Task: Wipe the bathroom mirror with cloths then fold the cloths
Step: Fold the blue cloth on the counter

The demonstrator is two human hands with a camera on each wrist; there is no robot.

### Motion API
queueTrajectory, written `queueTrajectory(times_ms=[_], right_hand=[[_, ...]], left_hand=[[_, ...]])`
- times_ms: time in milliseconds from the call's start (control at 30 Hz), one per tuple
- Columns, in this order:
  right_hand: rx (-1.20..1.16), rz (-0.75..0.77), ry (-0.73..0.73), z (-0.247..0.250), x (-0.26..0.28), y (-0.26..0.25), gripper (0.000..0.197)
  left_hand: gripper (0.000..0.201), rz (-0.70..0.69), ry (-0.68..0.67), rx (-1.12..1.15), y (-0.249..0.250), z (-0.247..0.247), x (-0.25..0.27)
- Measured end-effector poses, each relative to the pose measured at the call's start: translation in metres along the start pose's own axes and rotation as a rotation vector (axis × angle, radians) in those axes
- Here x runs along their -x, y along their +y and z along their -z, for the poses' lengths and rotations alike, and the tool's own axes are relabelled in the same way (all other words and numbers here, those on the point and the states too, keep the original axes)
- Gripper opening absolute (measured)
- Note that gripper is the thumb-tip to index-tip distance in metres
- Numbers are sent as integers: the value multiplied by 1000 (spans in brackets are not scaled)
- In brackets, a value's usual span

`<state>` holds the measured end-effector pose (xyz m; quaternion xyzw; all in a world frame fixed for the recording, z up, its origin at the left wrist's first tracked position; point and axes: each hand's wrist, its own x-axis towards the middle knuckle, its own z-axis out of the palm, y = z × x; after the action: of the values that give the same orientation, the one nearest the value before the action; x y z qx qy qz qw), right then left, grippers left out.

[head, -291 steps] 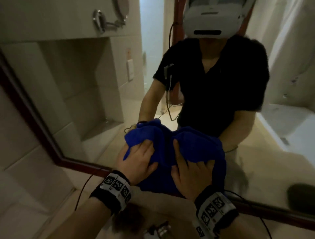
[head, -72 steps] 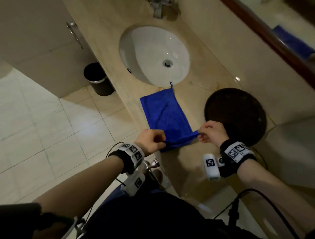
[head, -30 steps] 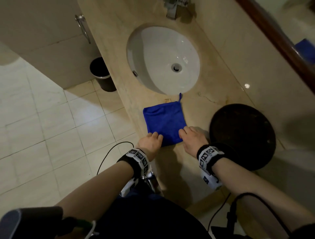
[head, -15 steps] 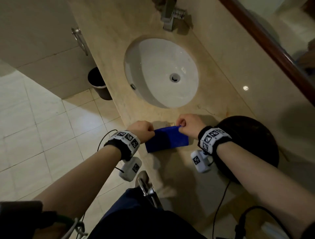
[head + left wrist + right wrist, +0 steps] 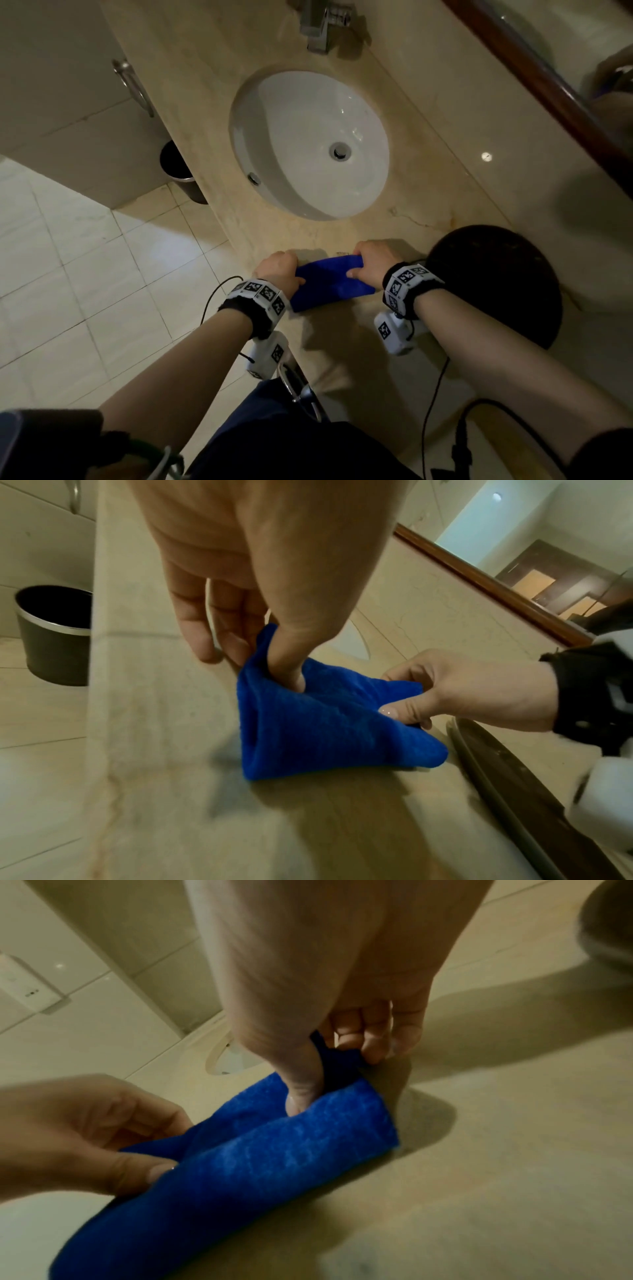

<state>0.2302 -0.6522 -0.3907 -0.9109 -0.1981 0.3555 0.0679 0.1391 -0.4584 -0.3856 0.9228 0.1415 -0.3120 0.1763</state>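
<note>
Left hand [image 5: 279, 272] pinches the left end of the blue cloth [image 5: 330, 282], right hand [image 5: 371, 263] pinches its right end, thumbs on top. Cloth is folded small and lies on the beige stone bench [image 5: 359, 359], near the front edge, btw. the white sink [image 5: 308, 144] and a dark round tray [image 5: 496, 284]. Mirror frame [image 5: 548, 85] runs at the right. Black bin [image 5: 181, 178] stands on the tiled floor [image 5: 85, 274].

— Where's the cloth [image 5: 330, 284]?
— On the counter [image 5: 219, 102] in front of the sink [image 5: 260, 113]: bright blue, fluffy, folded small, its far edge lifted off the stone.
— And the mirror [image 5: 561, 44]?
— Above, dark wooden frame.
</note>
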Motion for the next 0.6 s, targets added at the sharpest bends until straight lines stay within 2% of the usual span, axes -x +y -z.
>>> queueTrajectory(times_ms=[167, 233, 367, 600], right_hand=[[-114, 10, 40, -5, 23, 4, 27], [-175, 31, 90, -10, 40, 14, 23], [-477, 40, 58, -16, 82, 42, 25], [-649, -156, 140, 17, 149, 138, 21]], left_hand=[[32, -92, -16, -39, -1, -2, 14], [27, -148, -34, 50, -4, -4, 22], [16, -193, -107, 319, 9, 0, 33], [18, -270, -391, 666, 125, 1, 22]])
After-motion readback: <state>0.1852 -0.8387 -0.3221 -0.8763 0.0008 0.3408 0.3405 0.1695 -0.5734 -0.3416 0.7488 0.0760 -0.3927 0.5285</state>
